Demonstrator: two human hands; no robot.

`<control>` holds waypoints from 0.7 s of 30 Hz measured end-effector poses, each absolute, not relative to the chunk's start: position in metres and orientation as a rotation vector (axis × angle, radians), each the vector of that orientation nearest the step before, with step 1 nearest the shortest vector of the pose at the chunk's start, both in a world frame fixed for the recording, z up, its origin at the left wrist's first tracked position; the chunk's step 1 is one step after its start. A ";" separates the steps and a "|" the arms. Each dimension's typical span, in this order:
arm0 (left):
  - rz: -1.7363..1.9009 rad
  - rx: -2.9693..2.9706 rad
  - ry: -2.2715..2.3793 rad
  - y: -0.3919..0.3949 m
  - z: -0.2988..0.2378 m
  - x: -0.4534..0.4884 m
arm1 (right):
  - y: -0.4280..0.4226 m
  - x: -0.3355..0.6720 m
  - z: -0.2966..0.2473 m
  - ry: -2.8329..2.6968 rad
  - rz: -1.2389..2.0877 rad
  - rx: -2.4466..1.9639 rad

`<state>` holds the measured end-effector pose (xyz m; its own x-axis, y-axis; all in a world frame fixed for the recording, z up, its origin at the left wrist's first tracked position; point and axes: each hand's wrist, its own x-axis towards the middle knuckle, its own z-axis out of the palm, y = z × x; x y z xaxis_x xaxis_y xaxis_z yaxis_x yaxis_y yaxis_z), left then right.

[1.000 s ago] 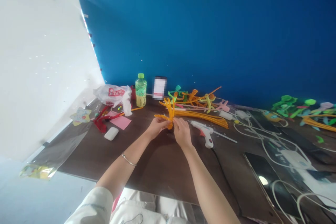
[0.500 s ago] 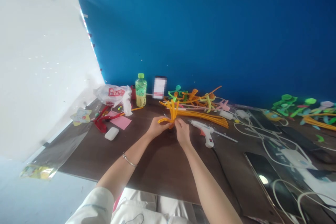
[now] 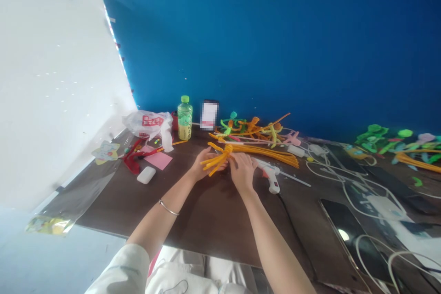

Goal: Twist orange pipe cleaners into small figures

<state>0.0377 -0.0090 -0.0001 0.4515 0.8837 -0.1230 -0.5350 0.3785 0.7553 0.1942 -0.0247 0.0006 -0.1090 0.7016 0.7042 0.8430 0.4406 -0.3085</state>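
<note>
A bundle of orange pipe cleaners [image 3: 215,160] lies crosswise in the left hand [image 3: 206,166], its strands fanned out to either side, above the middle of the desk [image 3: 213,220]. The left hand's grip is pinching the strands against the fingers, while the right hand [image 3: 242,172] sits just beside the bundle, its grip open and its fingers [image 3: 237,158] loosely spread; whether they touch the strands is hard to tell. A thin metal bangle [image 3: 168,208] circles the left wrist. Directly behind the bundle runs a long sheaf of loose orange pipe cleaners [image 3: 265,157], and beyond it lies a tangle of pipe-cleaner figures [image 3: 250,127]. To the bundle's right is a white hot glue gun [image 3: 272,177] — further right, white cables [image 3: 344,183] and a dark tablet [image 3: 351,239]. To its left are a pink paper sheet [image 3: 158,160], a white case [image 3: 146,175], a crumpled plastic bag [image 3: 148,124] and a green-capped bottle [image 3: 184,119].
</note>
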 end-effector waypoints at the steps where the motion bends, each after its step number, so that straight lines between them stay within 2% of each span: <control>1: 0.944 0.710 0.541 -0.010 0.001 0.036 | -0.025 0.195 0.001 -1.866 -0.249 -1.306; 4: 0.979 0.809 0.577 -0.013 0.000 0.037 | -0.025 0.194 0.002 -1.850 -0.277 -1.243; 7: 1.059 0.876 0.636 -0.014 -0.004 0.041 | -0.023 0.191 0.003 -1.687 -0.145 -1.178; 9: 1.110 0.889 0.655 -0.014 -0.006 0.043 | -0.022 0.189 0.003 -1.498 0.109 -1.145; 14: 1.160 0.958 0.726 -0.012 -0.008 0.043 | -0.020 0.182 0.004 -1.066 1.045 -0.923; 21: 1.216 0.935 0.643 -0.013 -0.008 0.046 | -0.023 0.178 0.010 -0.864 1.235 -0.832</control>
